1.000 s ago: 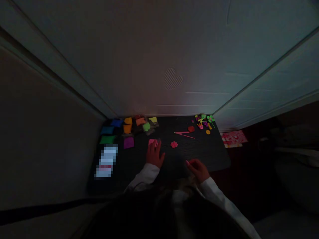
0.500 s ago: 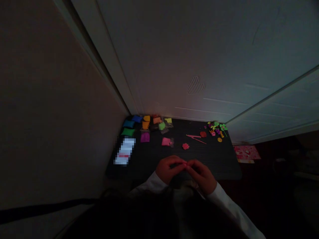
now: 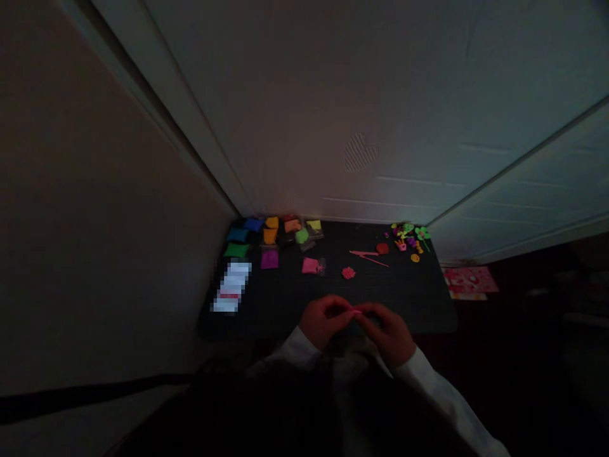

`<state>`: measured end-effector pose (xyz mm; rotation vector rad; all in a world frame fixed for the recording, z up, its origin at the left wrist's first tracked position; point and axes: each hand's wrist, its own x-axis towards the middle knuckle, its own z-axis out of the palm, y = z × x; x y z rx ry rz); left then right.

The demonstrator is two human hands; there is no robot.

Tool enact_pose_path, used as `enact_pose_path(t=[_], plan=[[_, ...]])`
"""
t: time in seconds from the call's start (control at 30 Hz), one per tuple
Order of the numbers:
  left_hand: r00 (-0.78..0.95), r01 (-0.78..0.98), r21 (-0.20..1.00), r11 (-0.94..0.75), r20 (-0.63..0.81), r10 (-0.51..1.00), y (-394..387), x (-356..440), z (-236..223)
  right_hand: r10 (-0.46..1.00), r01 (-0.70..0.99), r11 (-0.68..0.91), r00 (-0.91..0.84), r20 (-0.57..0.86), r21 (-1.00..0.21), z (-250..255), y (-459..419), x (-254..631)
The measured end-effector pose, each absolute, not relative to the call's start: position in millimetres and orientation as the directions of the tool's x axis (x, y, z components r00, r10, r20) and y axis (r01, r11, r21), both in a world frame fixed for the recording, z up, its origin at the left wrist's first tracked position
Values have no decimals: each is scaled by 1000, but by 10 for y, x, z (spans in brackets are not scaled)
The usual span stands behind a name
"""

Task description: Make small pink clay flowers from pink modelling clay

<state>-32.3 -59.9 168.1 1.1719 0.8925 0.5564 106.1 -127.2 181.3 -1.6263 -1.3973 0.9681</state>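
Note:
My left hand [image 3: 326, 319] and my right hand [image 3: 387, 333] meet over the front of the dark table, fingertips pinched together. Between them is a small piece of pink modelling clay [image 3: 356, 311], mostly covered by the fingers. Just beyond the hands lies a bumpy pink clay flower [image 3: 348, 273]. To its left is an opened packet of pink clay [image 3: 311, 266]. Farther right, two thin pink modelling tools [image 3: 368, 256] rest near a red clay lump [image 3: 382, 249].
Packets of clay in several colours, such as a purple packet [image 3: 269, 258] and a green packet [image 3: 236, 250], line the left and back. A bright blurred-out phone-like screen [image 3: 231, 287] lies left. Small clay figures [image 3: 409, 238] crowd the back right corner, by the wall [image 3: 285, 139].
My left hand has left the pink packet and come right to join my right hand at the pink clay. The head view has swung left, so the table appears farther right.

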Motion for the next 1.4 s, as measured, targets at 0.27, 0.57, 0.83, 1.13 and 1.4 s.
enact_pose_path(t=[0.27,0.57,0.83,1.13,1.4], plan=[[553,27,924,381,-331,765,-595,-111,1700,991,482,-27,126,39,-876,1807,-1213,1269],[581,-69,856,513,-383,718,-565,-24,1647,993,532,58,56,104,-845,1849,-1216,1338],[627,-82,810,581,-411,662,-532,-249,1438,985,524,24,133,109,-851,1824,-1198,1299],[659,-51,797,602,-426,619,-486,-369,1364,975,523,-26,200,93,-852,1831,-1319,1213],[710,-40,786,616,-412,571,-479,-314,1433,992,564,52,68,109,-824,1781,-1295,1034]])
